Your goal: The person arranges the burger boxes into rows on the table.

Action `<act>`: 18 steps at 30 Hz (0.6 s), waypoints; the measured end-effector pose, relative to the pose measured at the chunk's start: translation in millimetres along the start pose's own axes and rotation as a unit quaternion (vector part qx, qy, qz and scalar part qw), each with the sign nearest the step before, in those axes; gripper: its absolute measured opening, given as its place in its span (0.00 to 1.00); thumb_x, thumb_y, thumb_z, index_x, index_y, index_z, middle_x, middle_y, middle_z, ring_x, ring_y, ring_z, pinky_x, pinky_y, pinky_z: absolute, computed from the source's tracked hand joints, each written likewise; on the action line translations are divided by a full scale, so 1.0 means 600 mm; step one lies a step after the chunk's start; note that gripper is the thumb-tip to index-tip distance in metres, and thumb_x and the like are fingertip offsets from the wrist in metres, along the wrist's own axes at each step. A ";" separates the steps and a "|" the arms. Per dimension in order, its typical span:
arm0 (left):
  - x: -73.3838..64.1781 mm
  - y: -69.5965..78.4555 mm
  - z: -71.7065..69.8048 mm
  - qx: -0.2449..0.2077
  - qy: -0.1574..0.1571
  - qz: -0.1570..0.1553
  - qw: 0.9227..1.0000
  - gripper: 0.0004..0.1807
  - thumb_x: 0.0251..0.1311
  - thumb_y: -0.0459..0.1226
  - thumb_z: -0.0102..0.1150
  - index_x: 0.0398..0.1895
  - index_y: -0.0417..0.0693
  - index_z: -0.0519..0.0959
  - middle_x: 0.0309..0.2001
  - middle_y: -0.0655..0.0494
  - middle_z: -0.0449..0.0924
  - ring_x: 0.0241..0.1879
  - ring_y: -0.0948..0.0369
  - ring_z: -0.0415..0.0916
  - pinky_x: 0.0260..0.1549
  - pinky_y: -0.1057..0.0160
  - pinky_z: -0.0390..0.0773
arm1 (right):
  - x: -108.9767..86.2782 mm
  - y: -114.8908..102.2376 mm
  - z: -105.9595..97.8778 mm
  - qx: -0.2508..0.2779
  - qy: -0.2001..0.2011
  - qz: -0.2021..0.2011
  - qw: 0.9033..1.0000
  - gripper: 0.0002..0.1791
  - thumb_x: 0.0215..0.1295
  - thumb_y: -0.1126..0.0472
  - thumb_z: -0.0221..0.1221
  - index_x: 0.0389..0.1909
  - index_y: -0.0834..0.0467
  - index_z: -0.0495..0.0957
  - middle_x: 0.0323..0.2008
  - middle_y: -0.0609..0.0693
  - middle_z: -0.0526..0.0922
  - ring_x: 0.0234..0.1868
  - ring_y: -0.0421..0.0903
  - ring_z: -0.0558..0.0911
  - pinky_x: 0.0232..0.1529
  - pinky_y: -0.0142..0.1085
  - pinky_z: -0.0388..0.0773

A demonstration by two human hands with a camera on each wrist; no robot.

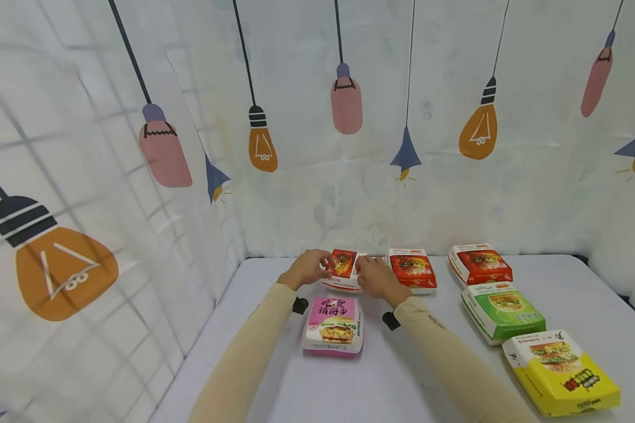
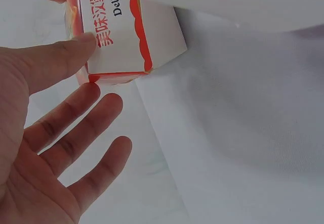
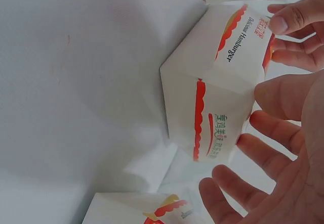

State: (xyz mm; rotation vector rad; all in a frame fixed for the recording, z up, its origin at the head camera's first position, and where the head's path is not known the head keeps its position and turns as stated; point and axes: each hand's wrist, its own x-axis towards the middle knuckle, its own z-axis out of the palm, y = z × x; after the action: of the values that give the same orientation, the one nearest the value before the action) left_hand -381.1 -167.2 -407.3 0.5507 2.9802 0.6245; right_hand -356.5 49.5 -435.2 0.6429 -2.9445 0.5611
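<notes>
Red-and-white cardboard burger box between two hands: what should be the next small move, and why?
I would perhaps ease the left hand and right hand apart, releasing the red-and-white cardboard burger box: it seems to rest on the white table, beside a redder cardboard box.

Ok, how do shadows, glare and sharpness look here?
Head: grey gridlike lines across the left-hand cloth, smallest print on yellow box unreadable; left wrist: soft shadow on the tabletop, lettering on the red-trimmed box readable; right wrist: soft shadows, no strong glare.
</notes>
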 end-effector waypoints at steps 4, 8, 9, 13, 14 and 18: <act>-0.003 0.001 -0.001 0.012 0.012 0.008 1.000 0.07 0.63 0.35 0.70 0.43 0.52 0.85 0.45 0.49 0.84 0.40 0.55 0.79 0.38 0.57 0.79 | 0.000 -0.002 0.002 -0.007 -0.004 -0.002 1.000 0.20 0.72 0.61 0.54 0.63 0.60 0.73 0.65 0.60 0.74 0.61 0.66 0.73 0.62 0.57 0.74; -0.004 0.002 -0.002 0.016 0.017 0.004 1.000 0.06 0.64 0.35 0.68 0.43 0.51 0.86 0.43 0.48 0.84 0.39 0.55 0.78 0.36 0.58 0.78 | 0.003 -0.002 0.005 -0.009 -0.017 0.010 1.000 0.24 0.73 0.57 0.55 0.67 0.60 0.73 0.67 0.61 0.70 0.63 0.65 0.71 0.65 0.57 0.72; -0.004 0.002 -0.002 0.017 0.018 0.002 1.000 0.06 0.64 0.35 0.68 0.43 0.51 0.86 0.43 0.48 0.84 0.38 0.55 0.78 0.35 0.58 0.78 | 0.004 -0.003 0.006 -0.008 -0.019 0.014 1.000 0.24 0.73 0.56 0.56 0.67 0.59 0.73 0.67 0.61 0.70 0.64 0.65 0.71 0.65 0.57 0.72; -0.003 0.000 0.001 0.021 0.025 -0.002 0.999 0.06 0.64 0.38 0.69 0.42 0.52 0.85 0.39 0.51 0.83 0.33 0.57 0.76 0.31 0.61 0.76 | 0.007 -0.003 0.009 0.001 -0.016 0.029 0.999 0.23 0.72 0.52 0.58 0.64 0.56 0.76 0.68 0.60 0.68 0.69 0.65 0.66 0.66 0.59 0.70; -0.003 -0.001 0.002 0.022 0.025 -0.003 0.999 0.07 0.63 0.39 0.69 0.43 0.52 0.85 0.37 0.51 0.83 0.32 0.58 0.76 0.30 0.61 0.75 | 0.007 -0.003 0.009 0.006 -0.015 0.033 0.999 0.22 0.72 0.52 0.58 0.63 0.56 0.76 0.69 0.61 0.67 0.71 0.65 0.65 0.67 0.59 0.69; -0.002 0.000 0.003 0.036 0.017 -0.010 0.999 0.12 0.61 0.45 0.71 0.44 0.53 0.83 0.33 0.56 0.82 0.28 0.60 0.73 0.28 0.63 0.72 | 0.007 -0.001 0.011 0.017 -0.016 0.049 0.999 0.23 0.71 0.50 0.60 0.62 0.54 0.76 0.74 0.63 0.62 0.75 0.66 0.60 0.71 0.62 0.63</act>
State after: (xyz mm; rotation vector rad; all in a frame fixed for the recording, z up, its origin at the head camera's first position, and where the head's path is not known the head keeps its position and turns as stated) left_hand -379.9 -166.8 -409.3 0.5198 3.0468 0.5314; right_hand -360.2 44.9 -440.6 0.5172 -3.0160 0.6174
